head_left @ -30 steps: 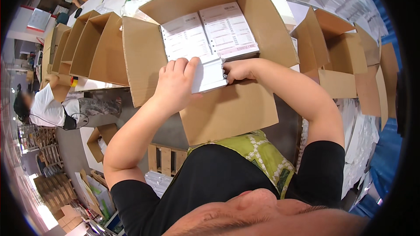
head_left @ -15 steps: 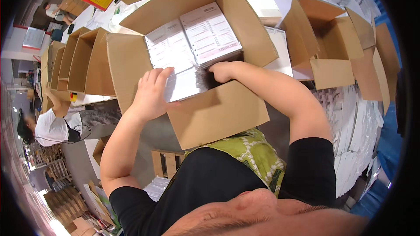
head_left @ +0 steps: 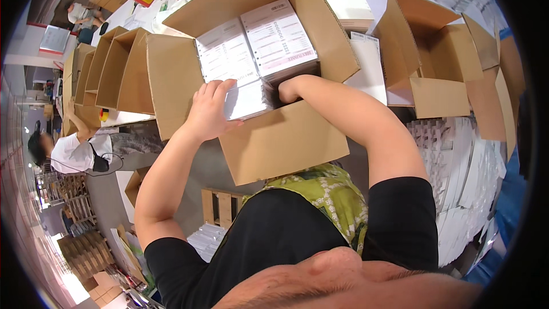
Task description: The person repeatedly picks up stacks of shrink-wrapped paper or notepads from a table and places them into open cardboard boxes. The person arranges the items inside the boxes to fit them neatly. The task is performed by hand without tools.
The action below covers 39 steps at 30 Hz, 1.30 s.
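A cardboard box (head_left: 171, 86) stands in front of me with its flaps raised or folded out. Inside lie stacks of printed, hole-punched planner sheets (head_left: 280, 37), with a shorter whitish stack (head_left: 247, 102) at the near left. My left hand (head_left: 210, 109) rests at that near stack's left corner, fingers stretched over its edge and thumb apart along the near side. Into the gap at the near right of the box reaches my right hand (head_left: 291, 88), beside the whitish stack. Its fingers are hidden down in the box, so what they touch cannot be seen.
Open boxes stand at the left (head_left: 126, 68) and right (head_left: 440, 51). White paper stacks (head_left: 343, 0) lie behind. Wrapped stacks (head_left: 457, 171) fill the right side. A wooden pallet (head_left: 220, 206) is on the floor. Another person (head_left: 74, 151) works at the left.
The view has shifted slightly. My right hand is still down in the gap, and the near stack's right edge, blurred before, looks sharper. My left hand stays at the stack's corner.
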Tool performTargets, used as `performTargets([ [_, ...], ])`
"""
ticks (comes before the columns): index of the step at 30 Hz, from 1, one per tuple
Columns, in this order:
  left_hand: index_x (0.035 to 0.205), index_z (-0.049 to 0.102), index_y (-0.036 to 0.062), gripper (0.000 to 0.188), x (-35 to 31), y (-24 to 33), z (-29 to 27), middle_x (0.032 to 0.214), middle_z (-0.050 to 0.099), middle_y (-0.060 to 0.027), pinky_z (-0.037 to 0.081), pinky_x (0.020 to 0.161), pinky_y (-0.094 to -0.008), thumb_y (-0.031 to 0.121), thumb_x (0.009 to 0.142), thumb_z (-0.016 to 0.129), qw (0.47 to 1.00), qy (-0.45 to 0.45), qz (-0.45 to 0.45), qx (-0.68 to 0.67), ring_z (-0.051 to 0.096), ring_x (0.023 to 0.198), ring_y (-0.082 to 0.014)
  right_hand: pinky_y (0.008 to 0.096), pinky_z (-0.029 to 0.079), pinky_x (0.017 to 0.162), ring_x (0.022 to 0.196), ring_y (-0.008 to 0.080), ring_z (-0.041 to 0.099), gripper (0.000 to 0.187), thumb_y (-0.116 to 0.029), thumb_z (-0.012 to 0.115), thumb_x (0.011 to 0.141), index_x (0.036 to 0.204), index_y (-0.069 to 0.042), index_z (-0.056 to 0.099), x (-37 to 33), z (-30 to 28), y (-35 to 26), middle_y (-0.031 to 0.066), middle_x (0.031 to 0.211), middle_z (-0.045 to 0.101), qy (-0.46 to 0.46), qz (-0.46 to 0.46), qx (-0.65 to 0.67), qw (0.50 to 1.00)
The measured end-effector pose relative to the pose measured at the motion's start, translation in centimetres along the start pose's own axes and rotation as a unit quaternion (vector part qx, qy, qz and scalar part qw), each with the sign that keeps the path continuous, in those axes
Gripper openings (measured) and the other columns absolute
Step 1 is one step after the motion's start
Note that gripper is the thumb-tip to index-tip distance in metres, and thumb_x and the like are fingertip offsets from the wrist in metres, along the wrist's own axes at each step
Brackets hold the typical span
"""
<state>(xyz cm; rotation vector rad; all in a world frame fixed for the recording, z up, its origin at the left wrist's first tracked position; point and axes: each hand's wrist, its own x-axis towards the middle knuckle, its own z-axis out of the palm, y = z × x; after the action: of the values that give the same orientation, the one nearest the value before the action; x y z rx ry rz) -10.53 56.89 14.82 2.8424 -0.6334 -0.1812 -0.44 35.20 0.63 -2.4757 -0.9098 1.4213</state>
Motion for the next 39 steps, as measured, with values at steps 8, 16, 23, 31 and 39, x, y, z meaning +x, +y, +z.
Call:
performTargets([
  [8, 0.136, 0.038, 0.0092, 0.096, 0.6, -0.9, 3.6, 0.126, 0.048, -0.0153, 0.037, 0.098, -0.0464, 0.034, 0.057, 0.089, 0.999, -0.026, -0.018, 0.013, 0.045, 0.117, -0.0347, 0.0415, 0.046, 0.087, 0.107, 0.0254, 0.059, 0.037, -0.009, 0.055, 0.08, 0.115, -0.003, 0.066, 8.2, 1.5, 2.3, 0.0132, 0.122, 0.061, -0.132, -0.012, -0.113, 0.985],
  [16, 0.14, 0.037, 0.0071, 0.088, -0.6, -0.8, 6.7, 0.127, 0.047, -0.0179, 0.031, 0.103, -0.0494, 0.054, 0.074, 0.07, 0.998, 0.058, -0.011, 0.019, 0.043, 0.119, -0.0353, 0.0418, 0.035, 0.105, 0.132, 0.0251, 0.043, 0.049, -0.031, 0.052, 0.091, 0.136, -0.012, 0.052, 8.2, 1.2, 1.2, 0.0101, 0.143, 0.047, -0.211, -0.091, -0.231, 0.945],
  [23, 0.136, 0.046, 0.0033, 0.083, -2.6, 1.1, 7.3, 0.144, 0.038, -0.0186, 0.034, 0.105, -0.0522, 0.054, 0.074, 0.069, 0.992, 0.1, -0.033, 0.074, 0.035, 0.134, -0.0331, 0.0434, 0.035, 0.106, 0.13, 0.0262, 0.043, 0.049, -0.035, 0.047, 0.091, 0.133, -0.012, 0.051, 12.8, 5.8, 5.2, 0.0106, 0.141, 0.046, -0.197, -0.152, -0.264, 0.932],
  [31, 0.14, 0.038, 0.0006, 0.1, -3.1, 0.5, 8.1, 0.147, 0.035, -0.022, 0.031, 0.107, -0.0553, 0.064, 0.07, 0.068, 0.995, 0.035, -0.077, -0.052, 0.032, 0.138, -0.0368, 0.0443, 0.041, 0.098, 0.115, 0.0295, 0.052, 0.035, -0.024, 0.053, 0.085, 0.115, -0.008, 0.059, 10.8, 6.6, 7.1, 0.0138, 0.124, 0.055, -0.197, -0.218, -0.323, 0.9],
  [39, 0.139, 0.037, -0.0045, 0.105, -4.8, 0.9, 7.8, 0.142, 0.038, -0.0296, 0.026, 0.112, -0.0484, 0.068, 0.069, 0.067, 0.994, 0.033, -0.108, 0.003, 0.035, 0.136, -0.0382, 0.0451, 0.048, 0.09, 0.101, 0.0327, 0.06, 0.022, -0.012, 0.058, 0.078, 0.096, -0.004, 0.067, 8.1, 2.7, 4.4, 0.0169, 0.107, 0.064, -0.194, -0.291, -0.451, 0.821],
])
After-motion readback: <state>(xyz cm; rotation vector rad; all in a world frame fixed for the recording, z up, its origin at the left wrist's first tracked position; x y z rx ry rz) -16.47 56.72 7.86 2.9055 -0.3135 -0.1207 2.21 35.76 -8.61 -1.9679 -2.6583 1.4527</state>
